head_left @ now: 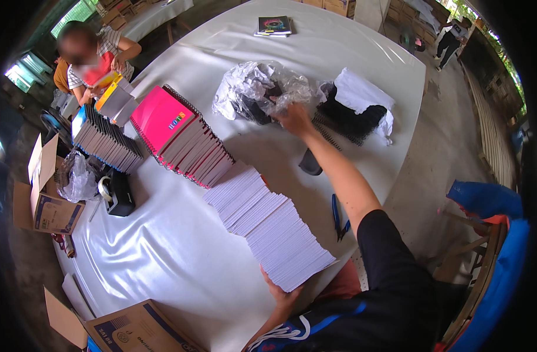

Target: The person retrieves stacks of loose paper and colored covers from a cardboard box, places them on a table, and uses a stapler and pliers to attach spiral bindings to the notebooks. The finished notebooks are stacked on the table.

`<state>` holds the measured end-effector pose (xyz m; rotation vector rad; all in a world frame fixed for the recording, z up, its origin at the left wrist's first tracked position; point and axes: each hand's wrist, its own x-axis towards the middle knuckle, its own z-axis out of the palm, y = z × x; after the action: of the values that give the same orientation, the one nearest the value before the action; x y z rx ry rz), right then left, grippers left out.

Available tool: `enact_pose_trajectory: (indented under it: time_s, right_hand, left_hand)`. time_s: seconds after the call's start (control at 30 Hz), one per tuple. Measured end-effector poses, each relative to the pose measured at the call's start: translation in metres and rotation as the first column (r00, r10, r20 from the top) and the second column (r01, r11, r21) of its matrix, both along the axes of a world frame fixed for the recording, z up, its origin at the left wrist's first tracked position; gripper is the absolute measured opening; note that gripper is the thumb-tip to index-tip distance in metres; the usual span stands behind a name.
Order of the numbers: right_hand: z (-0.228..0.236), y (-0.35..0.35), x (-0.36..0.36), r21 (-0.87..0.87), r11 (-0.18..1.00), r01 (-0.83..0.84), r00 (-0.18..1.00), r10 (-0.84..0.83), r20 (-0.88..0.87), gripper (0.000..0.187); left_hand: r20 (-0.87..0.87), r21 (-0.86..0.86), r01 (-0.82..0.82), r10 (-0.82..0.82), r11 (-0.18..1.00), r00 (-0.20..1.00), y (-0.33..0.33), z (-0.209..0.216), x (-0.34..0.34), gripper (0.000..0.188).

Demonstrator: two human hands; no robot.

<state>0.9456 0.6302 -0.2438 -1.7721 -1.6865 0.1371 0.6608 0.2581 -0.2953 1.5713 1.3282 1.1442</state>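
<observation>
My left hand (284,295) cups the near end of a long row of white paper stacks (280,237); part of the hand is hidden beneath it. Stretched far forward, my right hand (294,119) has its fingers closed at a crumpled clear plastic bag (292,88) with white paper and black coils (251,110) inside. What the fingertips grip is hidden by the plastic. Right of the bag, black binding coils (350,117) lie on white wrapping paper (362,91). A loose black coil (327,134) rests below my right wrist.
Pink spiral notebooks (168,126) and blue-edged ones (107,141) stand stacked at left. Nearby are a tape dispenser (119,193), an open carton (54,205) and another carton (133,328). Blue-handled pliers (337,217) lie under my right arm. A co-worker (98,58) handles notebooks across the table.
</observation>
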Motion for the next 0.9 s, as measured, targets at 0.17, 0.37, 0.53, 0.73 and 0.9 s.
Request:
enact_pose_trajectory:
  time_s: [0.17,0.37,0.53,0.73,0.9]
  right_hand:
    - [0.019,-0.02,0.022,-0.313,0.892,-0.325,0.946,0.306,-0.108,0.073]
    - [0.072,-0.155,0.095,0.102,0.988,-0.118,0.944,0.144,-0.297,0.046]
    - [-0.022,-0.393,0.127,-0.018,0.439,0.898,0.288,-0.618,-0.732,0.053]
    - [-0.224,-0.644,0.033,-0.739,0.078,0.669,-0.241,-0.918,-0.316,0.094]
    - [-0.223,-0.639,-0.028,-0.687,-0.098,0.72,0.123,-0.957,0.264,0.103]
  left_hand:
    - [0.031,-0.08,-0.006,0.009,0.997,0.999,-0.002,-0.006,-0.004,0.12]
    - [-0.017,-0.125,-0.021,0.019,0.992,1.0,0.002,0.003,-0.001,0.119]
    - [-0.097,0.042,0.005,-0.001,0.999,0.995,0.008,0.006,0.001,0.116]
    - [-0.039,0.01,0.026,-0.025,1.0,0.999,0.009,0.007,-0.002,0.112]
    - [-0.044,-0.016,0.035,-0.036,0.999,0.998,0.014,0.007,0.0,0.112]
